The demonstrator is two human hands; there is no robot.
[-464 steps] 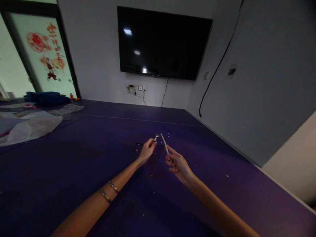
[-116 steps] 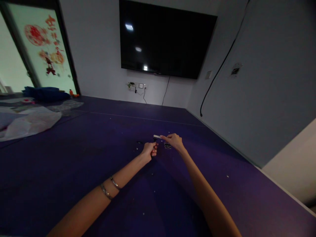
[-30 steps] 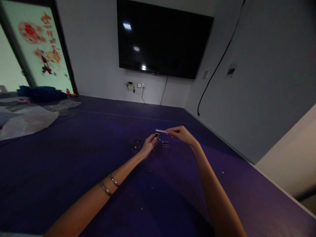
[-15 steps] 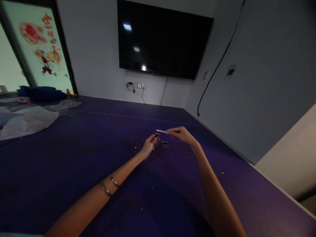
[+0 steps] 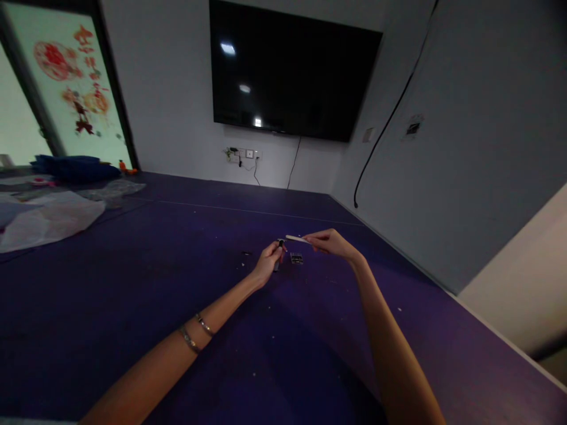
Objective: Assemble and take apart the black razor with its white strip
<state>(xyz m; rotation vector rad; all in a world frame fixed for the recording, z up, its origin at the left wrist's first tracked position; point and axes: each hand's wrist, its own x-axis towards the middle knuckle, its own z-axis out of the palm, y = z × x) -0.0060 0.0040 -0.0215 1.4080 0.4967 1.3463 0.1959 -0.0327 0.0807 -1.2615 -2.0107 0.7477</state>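
Observation:
My left hand (image 5: 266, 264) is closed around a small razor-like tool (image 5: 281, 242) with a dark grey handle and a narrow crosswise head at its top. Between the fingertips of my right hand (image 5: 332, 242) is a slim whitish stick (image 5: 295, 238), perhaps a small brush. Its free end points left, close to the tool's head; whether they touch I cannot tell. Just right of my left hand, a small dark rectangular piece with pale edges (image 5: 296, 258) lies on the purple surface (image 5: 212, 366). A small black piece (image 5: 247, 253) lies to the left.
Tiny white specks dot the surface. Crumpled translucent plastic sheeting (image 5: 57, 218) and a dark blue cloth bundle (image 5: 75, 167) lie at the far left. A television (image 5: 292, 71) hangs on the back wall above sockets (image 5: 250, 154). A black cable (image 5: 385, 130) hangs down the right wall.
My right hand and the whitish stick have shifted slightly right, away from the tool's head. The tool in my left hand has turned a little, showing more of its handle.

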